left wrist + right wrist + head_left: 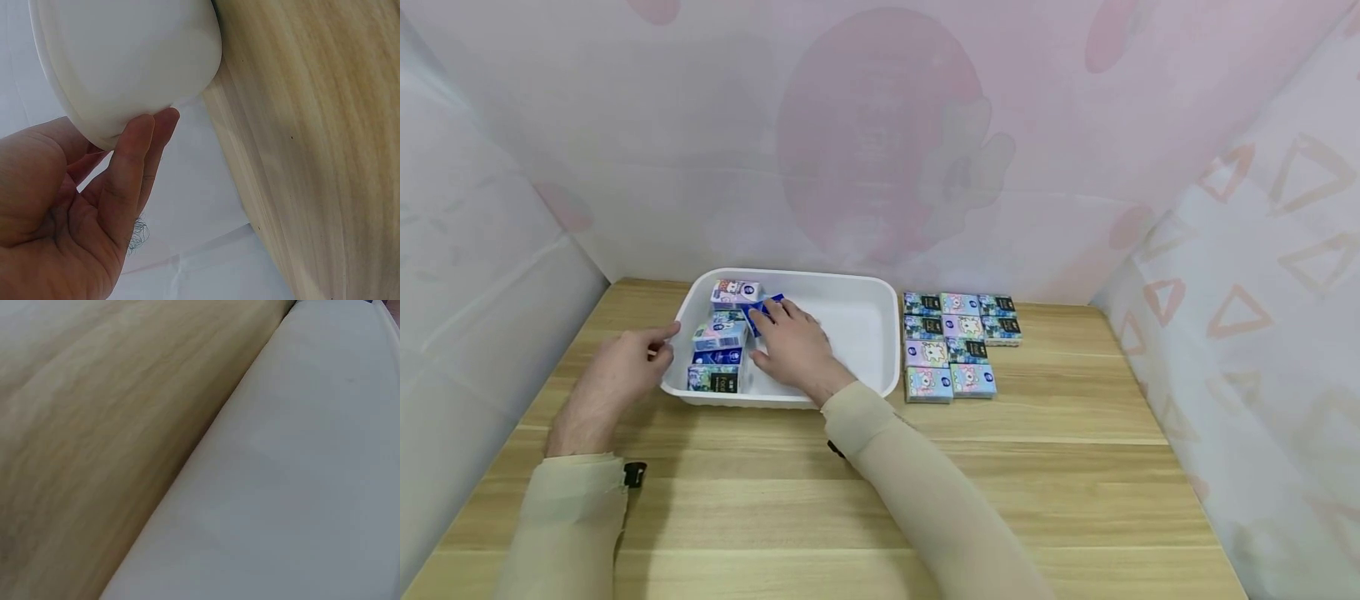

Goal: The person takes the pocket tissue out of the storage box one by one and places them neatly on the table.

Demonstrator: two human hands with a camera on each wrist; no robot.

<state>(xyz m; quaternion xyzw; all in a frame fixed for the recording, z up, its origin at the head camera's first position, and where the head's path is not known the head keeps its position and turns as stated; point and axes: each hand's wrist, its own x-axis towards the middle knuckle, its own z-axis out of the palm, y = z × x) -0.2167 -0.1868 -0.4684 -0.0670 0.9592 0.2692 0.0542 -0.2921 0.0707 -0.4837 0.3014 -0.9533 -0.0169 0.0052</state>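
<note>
A white plastic tray (857, 342) stands on the wooden table. My left hand (625, 367) holds its left rim; in the left wrist view the hand (81, 194) has the rim between thumb and fingers. Over the tray's inside, my right hand (795, 342) lies with fingers extended, the fingertips on a slanted blue tissue pack (760, 318) and the thumb apart from it. Down the tray's left side sit several other packs, among them a pink-and-white one (735, 292), a pastel one (721, 331), a dark blue one (717, 357) and a black-and-floral one (713, 379).
Right of the tray, rows of small tissue packs (927, 354) lie close together on the table (1037, 467), patterned black-floral, lilac and pastel. White and pink sheets (880, 167) hang behind and at both sides. The right wrist view holds the tray's outer wall (250, 487) and wood.
</note>
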